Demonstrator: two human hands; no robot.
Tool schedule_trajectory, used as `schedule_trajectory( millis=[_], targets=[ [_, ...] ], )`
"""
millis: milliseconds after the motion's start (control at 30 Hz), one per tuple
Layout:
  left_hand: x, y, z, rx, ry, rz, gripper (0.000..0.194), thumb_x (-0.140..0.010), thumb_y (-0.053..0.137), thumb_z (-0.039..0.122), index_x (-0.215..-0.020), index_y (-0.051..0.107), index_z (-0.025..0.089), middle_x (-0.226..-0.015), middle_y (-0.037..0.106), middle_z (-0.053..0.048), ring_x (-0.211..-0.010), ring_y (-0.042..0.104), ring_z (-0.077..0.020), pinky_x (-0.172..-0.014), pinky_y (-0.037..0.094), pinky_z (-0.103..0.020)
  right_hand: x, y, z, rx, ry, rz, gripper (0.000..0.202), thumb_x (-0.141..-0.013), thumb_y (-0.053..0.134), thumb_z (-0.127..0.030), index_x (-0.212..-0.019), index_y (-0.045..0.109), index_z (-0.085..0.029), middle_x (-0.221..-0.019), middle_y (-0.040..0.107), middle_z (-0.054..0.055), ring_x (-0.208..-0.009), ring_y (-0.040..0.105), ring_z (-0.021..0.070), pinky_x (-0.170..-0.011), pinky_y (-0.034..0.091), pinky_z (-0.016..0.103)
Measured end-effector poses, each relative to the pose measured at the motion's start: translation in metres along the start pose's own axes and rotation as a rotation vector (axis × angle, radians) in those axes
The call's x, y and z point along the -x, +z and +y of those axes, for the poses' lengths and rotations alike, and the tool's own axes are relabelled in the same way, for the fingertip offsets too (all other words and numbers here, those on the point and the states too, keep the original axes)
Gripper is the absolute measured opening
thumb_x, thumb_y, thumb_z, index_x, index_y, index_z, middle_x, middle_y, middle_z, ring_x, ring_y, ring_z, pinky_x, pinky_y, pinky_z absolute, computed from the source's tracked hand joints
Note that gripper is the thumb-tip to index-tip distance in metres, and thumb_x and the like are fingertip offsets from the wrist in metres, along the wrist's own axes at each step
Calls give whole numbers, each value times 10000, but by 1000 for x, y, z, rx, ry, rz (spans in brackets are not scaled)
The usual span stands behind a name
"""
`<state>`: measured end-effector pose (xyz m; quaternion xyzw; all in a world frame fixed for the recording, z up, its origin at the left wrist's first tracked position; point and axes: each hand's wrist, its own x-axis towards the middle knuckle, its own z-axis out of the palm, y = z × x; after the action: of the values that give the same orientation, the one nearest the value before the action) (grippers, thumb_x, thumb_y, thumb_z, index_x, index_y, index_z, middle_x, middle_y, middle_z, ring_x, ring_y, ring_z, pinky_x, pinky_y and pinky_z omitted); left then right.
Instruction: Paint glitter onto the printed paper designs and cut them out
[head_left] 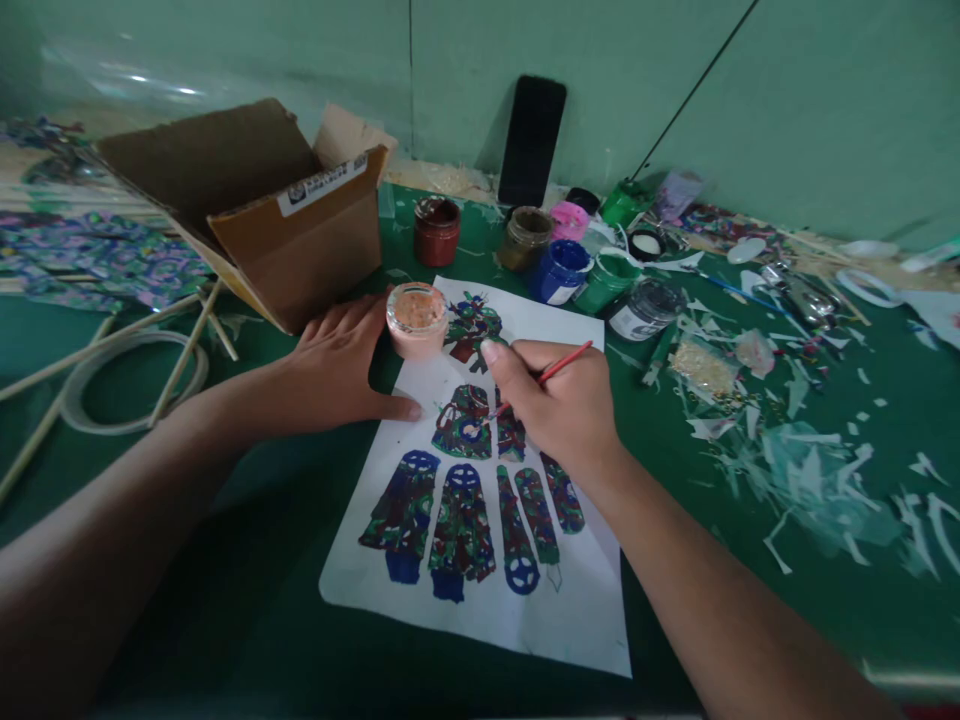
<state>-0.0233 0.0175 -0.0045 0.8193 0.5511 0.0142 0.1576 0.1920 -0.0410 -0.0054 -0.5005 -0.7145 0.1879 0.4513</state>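
A thin red paintbrush (564,362) is pinched in my right hand (574,405), its tip at the painted torso-like shape (463,422) in the middle of a white sheet of paper (551,630). Several painted parts in dark blue, green and red cover the sheet, some like sleeves or legs. My left hand (341,370) lies spread, its thumb on the paper's left edge and its fingers beside the jar of peach paint (418,318). That jar stands open at the sheet's upper left. My right hand hides part of the painted shapes beneath it.
Open paint jars, including dark red (436,232), blue (561,270) and green (609,280), stand behind the paper. A cardboard box (315,250), tape roll (75,400) and wooden sticks (45,445) lie left. A phone (532,140) leans on the wall. Paper scraps (814,480) litter the right.
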Motion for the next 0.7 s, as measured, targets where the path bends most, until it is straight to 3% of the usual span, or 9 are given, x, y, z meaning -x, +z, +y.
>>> schedule_trajectory(
  millis=[700],
  targets=[
    [2,-1,1,-18,14,-6,1215,-616,665,723,-1527,128,125,-1595,172,-205,-1436,163,-451,-1153,152,-556,1,0,-1,-2,-15,-34,510,-912,518,-320,-472,287,-211,-437,224,-61,-424,238,64,-419,185,244]
  ],
)
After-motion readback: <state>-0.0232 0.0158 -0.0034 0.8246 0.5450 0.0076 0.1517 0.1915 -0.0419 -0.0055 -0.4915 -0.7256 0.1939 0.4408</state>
